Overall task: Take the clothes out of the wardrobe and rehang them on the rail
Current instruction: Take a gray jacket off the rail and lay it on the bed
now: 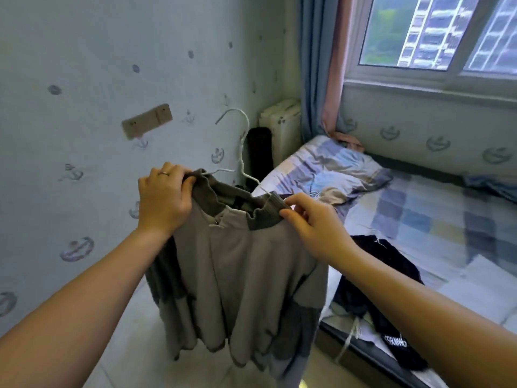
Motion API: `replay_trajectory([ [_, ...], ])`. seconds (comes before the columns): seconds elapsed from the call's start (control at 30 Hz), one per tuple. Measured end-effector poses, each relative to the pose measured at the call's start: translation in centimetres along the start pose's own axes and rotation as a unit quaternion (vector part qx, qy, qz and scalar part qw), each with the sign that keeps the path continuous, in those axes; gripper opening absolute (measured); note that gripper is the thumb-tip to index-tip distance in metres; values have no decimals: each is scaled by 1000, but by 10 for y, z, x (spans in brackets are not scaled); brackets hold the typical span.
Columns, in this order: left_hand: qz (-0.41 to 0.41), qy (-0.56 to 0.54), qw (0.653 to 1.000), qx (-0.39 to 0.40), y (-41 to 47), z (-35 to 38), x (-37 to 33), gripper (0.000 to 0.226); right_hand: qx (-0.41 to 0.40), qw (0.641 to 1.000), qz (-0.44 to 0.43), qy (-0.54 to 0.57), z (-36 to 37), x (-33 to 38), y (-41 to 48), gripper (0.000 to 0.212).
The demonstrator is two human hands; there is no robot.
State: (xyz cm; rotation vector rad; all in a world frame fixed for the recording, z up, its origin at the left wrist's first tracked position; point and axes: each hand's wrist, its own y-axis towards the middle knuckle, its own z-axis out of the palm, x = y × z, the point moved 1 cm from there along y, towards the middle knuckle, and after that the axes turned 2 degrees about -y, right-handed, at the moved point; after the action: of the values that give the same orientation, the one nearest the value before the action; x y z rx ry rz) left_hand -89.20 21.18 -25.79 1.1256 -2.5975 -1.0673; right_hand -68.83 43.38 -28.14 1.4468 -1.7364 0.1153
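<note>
Both hands up in front of me, holding one grey two-tone garment [237, 264] by its darker ribbed band [260, 222]; my left hand [163, 194] has fingers curled over the band's left end, clamping a bunched fold; my right hand [310, 219] pinches the band's right end between thumb and fingertips. The garment hangs between and below the hands, clear of the floor; a white wire hanger [242, 141] stands up from the band between the hands, hook tilted away from me and caught on nothing.

Handling, as I judge it: soft, light fleece-like cloth, limp and falling in loose folds, so nothing fragile; the ribbed band is stretchy and gives the firmest hold. The thin wire looks bendy and smooth, so cloth may slide along it; better to carry by the hanger's neck just under the hook, one hand steadying the band.

Containers: no wardrobe or rail in view, so I cannot tell how full either is. To the right of my right hand, a bed [419, 219] with a checked sheet; on it a black garment [375, 264] trailing over the near edge below my right forearm, and a pillow [349, 166] beyond the right hand.
</note>
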Motion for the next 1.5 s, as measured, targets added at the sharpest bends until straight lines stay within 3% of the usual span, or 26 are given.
replay_trajectory([
  [0.23, 26, -62, 996, 49, 61, 101, -10, 29, -6, 994, 92, -61, 8, -74, 39, 11],
  [0.43, 43, -129, 988, 72, 129, 195, -45, 35, -35, 989, 114, -83, -15, -149, 94, 16],
  [0.53, 46, -149, 985, 78, 156, 242, -64, 36, -30, 986, 132, -95, -27, -194, 120, 16],
  [0.8, -6, -161, 969, 188, 199, 383, -102, 47, 27, 966, 229, -116, -25, -334, 176, 20],
  [1.1, -49, -203, 918, 337, 176, 541, -92, 23, 84, 909, 361, -191, 52, -464, 184, 15],
  [1.33, -78, -220, 876, 422, 148, 684, -74, 18, 46, 847, 479, -228, 135, -578, 194, 20],
  [1.5, -42, -208, 877, 431, 140, 784, -71, 23, 26, 827, 520, -212, 193, -667, 194, 19],
])
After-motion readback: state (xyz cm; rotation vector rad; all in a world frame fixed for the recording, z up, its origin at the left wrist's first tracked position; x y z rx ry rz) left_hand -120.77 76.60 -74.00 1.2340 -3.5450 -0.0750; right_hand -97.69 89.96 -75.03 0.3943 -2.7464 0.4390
